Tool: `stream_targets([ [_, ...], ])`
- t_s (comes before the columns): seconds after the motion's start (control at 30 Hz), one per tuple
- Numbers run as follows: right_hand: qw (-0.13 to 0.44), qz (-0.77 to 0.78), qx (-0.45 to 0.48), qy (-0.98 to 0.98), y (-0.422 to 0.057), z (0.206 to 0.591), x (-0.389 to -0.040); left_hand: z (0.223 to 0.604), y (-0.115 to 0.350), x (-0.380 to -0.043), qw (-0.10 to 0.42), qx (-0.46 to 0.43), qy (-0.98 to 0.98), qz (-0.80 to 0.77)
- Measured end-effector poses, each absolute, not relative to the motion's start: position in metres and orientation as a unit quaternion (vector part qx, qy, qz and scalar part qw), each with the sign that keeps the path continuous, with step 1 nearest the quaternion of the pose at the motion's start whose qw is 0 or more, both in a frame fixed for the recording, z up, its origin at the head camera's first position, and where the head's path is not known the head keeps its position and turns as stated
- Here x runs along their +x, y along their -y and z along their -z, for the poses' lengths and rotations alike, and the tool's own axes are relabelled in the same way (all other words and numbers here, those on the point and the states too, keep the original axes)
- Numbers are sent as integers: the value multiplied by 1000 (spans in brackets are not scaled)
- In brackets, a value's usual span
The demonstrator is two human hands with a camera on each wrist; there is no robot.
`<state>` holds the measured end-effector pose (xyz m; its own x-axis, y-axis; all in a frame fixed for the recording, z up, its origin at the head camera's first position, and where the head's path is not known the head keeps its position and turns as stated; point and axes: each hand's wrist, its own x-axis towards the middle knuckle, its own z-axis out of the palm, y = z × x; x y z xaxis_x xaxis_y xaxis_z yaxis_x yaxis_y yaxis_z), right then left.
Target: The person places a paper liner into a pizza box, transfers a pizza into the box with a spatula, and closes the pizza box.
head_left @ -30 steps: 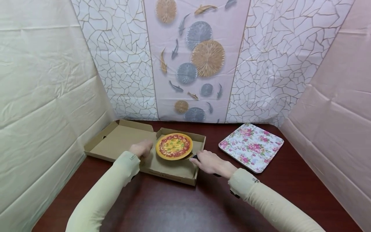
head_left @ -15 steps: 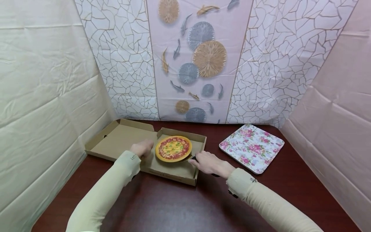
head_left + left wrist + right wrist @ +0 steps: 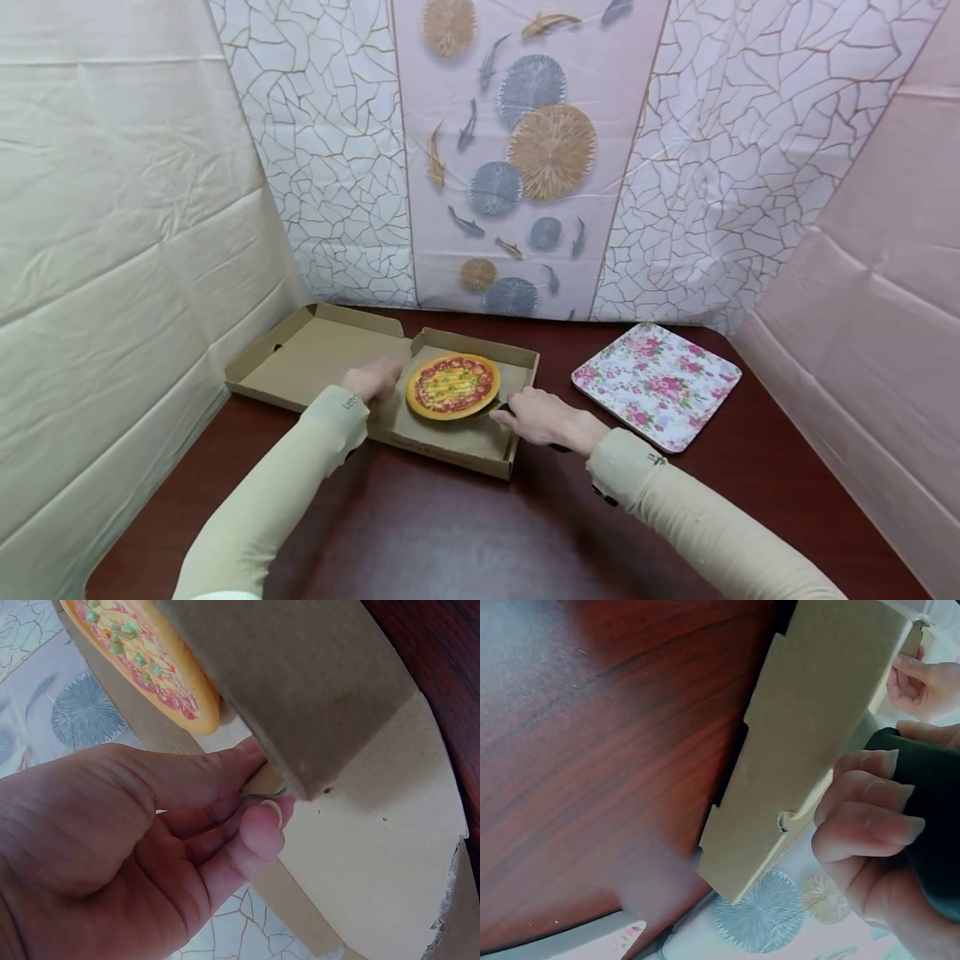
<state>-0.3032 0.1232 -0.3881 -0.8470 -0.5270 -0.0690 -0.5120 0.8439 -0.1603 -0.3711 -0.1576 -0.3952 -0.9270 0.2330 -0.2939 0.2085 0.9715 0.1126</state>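
A round pizza (image 3: 453,387) with a yellow crust lies in the tray half of an open cardboard pizza box (image 3: 442,442). My left hand (image 3: 372,380) is at the box's left side; in the left wrist view, its thumb and fingers pinch a cardboard flap (image 3: 262,780). At the right wall, my right hand (image 3: 546,418) grips the thick black handle (image 3: 930,817) of a spatula-like tool. A short stretch of its neck (image 3: 491,408) shows by the pizza's right edge, and its front part is hidden beneath the pizza.
To the left lies the box's opened lid (image 3: 300,350). A square board with a floral pattern (image 3: 658,385) sits to the right on the dark red wooden table (image 3: 450,533). Cloth-covered walls (image 3: 135,250) enclose the table's back and sides.
The pizza has shifted slightly left and nearer within the box. Both hands keep their holds, and the head view has turned a little to the left.
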Motion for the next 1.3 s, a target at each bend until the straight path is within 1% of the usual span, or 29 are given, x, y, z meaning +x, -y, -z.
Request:
stream_targets([
  [0.17, 79, 55, -263, -960, -121, 378, -307, 389, 157, -372, 151, 115, -981, -39],
  [0.33, 89, 41, -261, -960, -121, 369, -312, 385, 158, -373, 150, 108, -982, -34],
  [0.57, 107, 42, -263, -958, -121, 358, -315, 390, 158, -376, 153, 117, -980, -42],
  [0.93, 97, 10, -265, -959, -120, 347, -315, 399, 160, -380, 144, 122, -981, -38],
  [1.3, 109, 3, -267, -957, -122, 339, -315, 401, 160, -374, 152, 112, -981, -39],
])
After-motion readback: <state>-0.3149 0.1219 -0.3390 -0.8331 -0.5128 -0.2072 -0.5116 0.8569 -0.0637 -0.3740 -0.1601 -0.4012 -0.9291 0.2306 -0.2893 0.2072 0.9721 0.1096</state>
